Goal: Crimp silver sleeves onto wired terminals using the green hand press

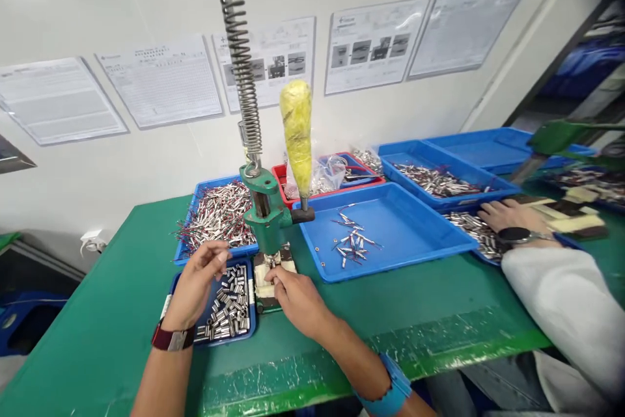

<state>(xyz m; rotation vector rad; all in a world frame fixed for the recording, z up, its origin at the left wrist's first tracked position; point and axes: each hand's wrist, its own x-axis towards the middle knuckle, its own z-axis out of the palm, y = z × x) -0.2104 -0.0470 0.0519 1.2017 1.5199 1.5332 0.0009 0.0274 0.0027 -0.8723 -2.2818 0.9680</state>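
Observation:
My left hand (198, 280) is raised over the small blue tray of metal cylinders (229, 306), its fingers curled with thumb and fingertips close together; anything between them is too small to make out. My right hand (295, 296) is at the base of the green hand press (266, 209), fingertips pinched under the ram at the taped block (288, 264). Whatever they hold is hidden. The yellow-wrapped press lever (297, 137) stands upright, untouched. Right of the press, a large blue tray (415, 228) holds several small wired parts (354, 244).
Behind my left hand is a blue tray heaped with wired parts (217, 212). A red tray (280, 176) with plastic bags stands behind the press. At the right, another person's hand (512, 218) reaches into a tray of metal parts (471, 225), near a second green press (561, 140).

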